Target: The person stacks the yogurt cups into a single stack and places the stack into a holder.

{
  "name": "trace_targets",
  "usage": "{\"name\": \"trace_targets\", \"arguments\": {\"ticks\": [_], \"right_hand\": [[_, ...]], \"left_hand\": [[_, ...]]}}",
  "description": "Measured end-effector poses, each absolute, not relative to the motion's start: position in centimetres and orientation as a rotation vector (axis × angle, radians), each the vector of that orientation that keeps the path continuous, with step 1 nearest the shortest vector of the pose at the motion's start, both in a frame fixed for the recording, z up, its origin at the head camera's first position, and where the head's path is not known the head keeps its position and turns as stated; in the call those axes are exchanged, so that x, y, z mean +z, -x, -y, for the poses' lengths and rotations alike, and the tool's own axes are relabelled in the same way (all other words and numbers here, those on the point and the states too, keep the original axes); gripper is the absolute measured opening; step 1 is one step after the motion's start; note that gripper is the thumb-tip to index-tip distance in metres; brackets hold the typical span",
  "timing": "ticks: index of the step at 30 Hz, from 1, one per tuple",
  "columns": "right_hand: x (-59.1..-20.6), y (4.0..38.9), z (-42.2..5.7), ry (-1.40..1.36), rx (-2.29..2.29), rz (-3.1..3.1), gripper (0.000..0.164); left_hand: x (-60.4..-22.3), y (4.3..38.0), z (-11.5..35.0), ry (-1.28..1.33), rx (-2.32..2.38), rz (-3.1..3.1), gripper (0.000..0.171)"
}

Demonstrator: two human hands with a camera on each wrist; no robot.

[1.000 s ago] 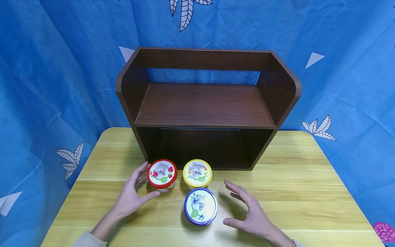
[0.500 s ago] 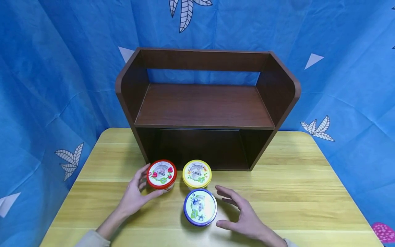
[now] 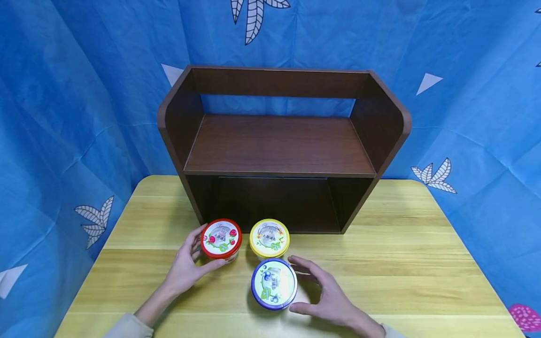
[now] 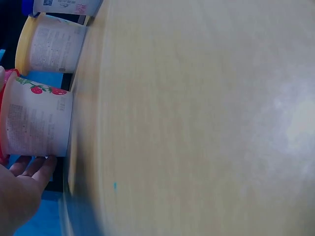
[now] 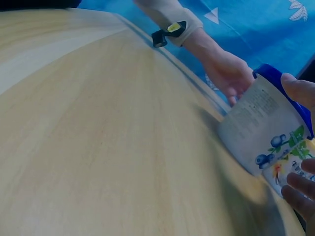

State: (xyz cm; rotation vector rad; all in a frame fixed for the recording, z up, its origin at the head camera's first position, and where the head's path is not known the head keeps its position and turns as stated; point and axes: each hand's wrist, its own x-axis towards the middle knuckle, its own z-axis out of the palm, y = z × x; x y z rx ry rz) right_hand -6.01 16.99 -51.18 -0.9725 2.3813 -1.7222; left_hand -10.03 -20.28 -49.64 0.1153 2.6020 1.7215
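Left hand (image 3: 186,268) gripping red-lidded tub (image 3: 221,239), right hand (image 3: 331,296) spread beside blue-lidded tub (image 3: 274,284)

The tubs (image 4: 37,118) look like smooth plastic, the shelf (image 3: 279,145) and glossy table (image 3: 422,263) wood, the backdrop (image 3: 473,84) creased cloth.
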Motion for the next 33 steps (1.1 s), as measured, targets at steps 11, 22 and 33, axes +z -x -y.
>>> {"name": "trace_targets", "arguments": {"ticks": [11, 22, 33], "right_hand": [[-51.8, 6.1, -16.1, 0.982, -1.743, -2.324, 0.099], [-51.9, 6.1, -15.7, 0.994, -1.768, -2.284, 0.102], [-52.0, 6.2, -15.6, 0.985, -1.758, -2.312, 0.102]], "left_hand": [[-49.9, 10.1, 20.1, -0.054, 1.709, -2.602, 0.098], [-49.7, 10.1, 20.3, -0.054, 1.689, -2.616, 0.099], [-49.9, 10.2, 20.3, -0.06, 1.715, -2.591, 0.098]]}}
